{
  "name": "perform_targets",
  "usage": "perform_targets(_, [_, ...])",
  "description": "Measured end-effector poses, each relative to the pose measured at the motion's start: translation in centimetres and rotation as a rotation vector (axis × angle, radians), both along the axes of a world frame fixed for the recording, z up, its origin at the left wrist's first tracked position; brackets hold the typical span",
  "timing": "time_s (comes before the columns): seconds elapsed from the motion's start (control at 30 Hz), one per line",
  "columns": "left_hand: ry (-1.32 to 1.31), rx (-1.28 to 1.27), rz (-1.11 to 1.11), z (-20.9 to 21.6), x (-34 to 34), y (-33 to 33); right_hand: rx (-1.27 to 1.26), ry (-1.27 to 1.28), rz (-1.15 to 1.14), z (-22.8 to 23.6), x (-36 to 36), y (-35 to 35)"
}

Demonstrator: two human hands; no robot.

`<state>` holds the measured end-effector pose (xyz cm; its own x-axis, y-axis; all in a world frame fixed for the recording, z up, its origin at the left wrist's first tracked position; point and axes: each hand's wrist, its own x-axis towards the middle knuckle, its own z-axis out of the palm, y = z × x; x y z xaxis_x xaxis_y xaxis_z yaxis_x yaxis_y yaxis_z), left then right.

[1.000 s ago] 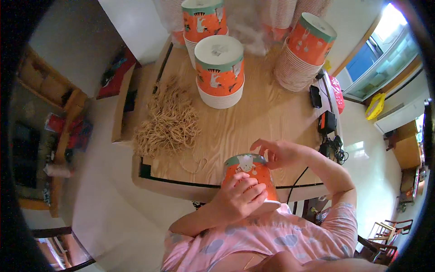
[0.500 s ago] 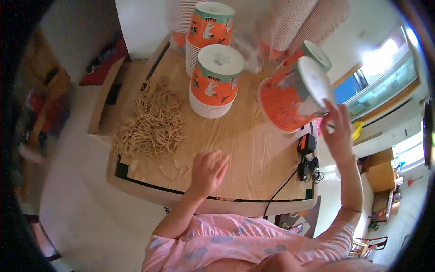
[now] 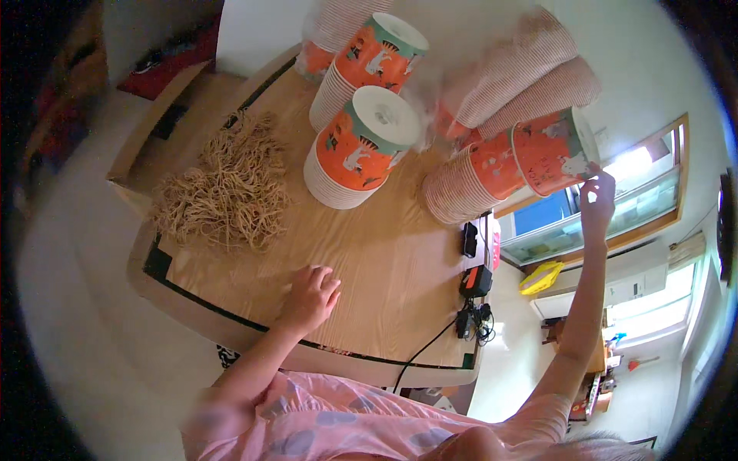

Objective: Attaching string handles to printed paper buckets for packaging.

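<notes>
My right hand (image 3: pixel 598 203) grips the base edge of an orange and green paper bucket (image 3: pixel 550 154), upside down over the top of the right-hand stack of paper buckets (image 3: pixel 457 188). Its mouth overlaps the orange bucket below; how far it is nested I cannot tell. Near the table's front edge my left hand (image 3: pixel 310 298) rests with fingers loosely bent and nothing visible in them. Beyond that hand stands the nearest middle stack of upturned paper buckets (image 3: pixel 350 157), with a similar stack (image 3: pixel 369 65) behind it.
Shredded tan paper (image 3: pixel 223 188) lies in a heap at the table's left, beside an open cardboard box (image 3: pixel 154 131). Plastic-wrapped bucket stacks (image 3: pixel 511 69) lean at the back. A black adapter (image 3: pixel 475 282) and cables sit on the right edge of the wooden table (image 3: pixel 384 269).
My right hand has carried the bucket away from me, from in front of the right stack to over its top. My left hand has lowered toward the table. The view has turned.
</notes>
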<state>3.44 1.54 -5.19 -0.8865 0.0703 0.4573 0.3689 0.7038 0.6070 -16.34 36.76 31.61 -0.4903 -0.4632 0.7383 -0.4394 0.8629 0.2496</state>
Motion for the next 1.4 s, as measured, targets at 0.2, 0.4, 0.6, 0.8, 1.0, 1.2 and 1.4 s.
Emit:
perform_targets(0.2, [0.017, -0.019, 0.010, -0.1, 0.0, 0.1, 0.041, -0.092, 0.012, -1.4, -2.6, 1.0])
perform_targets(0.4, [0.029, -0.068, 0.030, 0.2, 0.3, -0.1, 0.049, -0.089, -0.013, -2.6, -4.2, 1.2])
perform_targets(0.6, [0.062, -0.068, 0.049, 0.5, 0.1, -0.2, 0.009, -0.145, -0.028, -3.6, -5.1, 2.6])
perform_targets(0.8, [0.070, -0.041, 0.046, 0.3, 0.2, -0.3, -0.043, -0.233, -0.006, -5.5, -6.6, 4.2])
perform_targets(1.0, [0.048, -0.051, 0.046, 0.3, 0.2, 0.0, 0.017, -0.223, 0.019, -5.6, -6.8, 4.4])
perform_targets(1.2, [0.039, -0.046, 0.046, 0.2, 0.2, -0.1, 0.036, -0.271, 0.044, -5.0, -7.0, 4.0])
perform_targets(1.4, [0.045, -0.061, 0.057, 0.4, 0.3, -0.2, 0.053, -0.352, -0.018, -4.7, -7.6, 4.1])
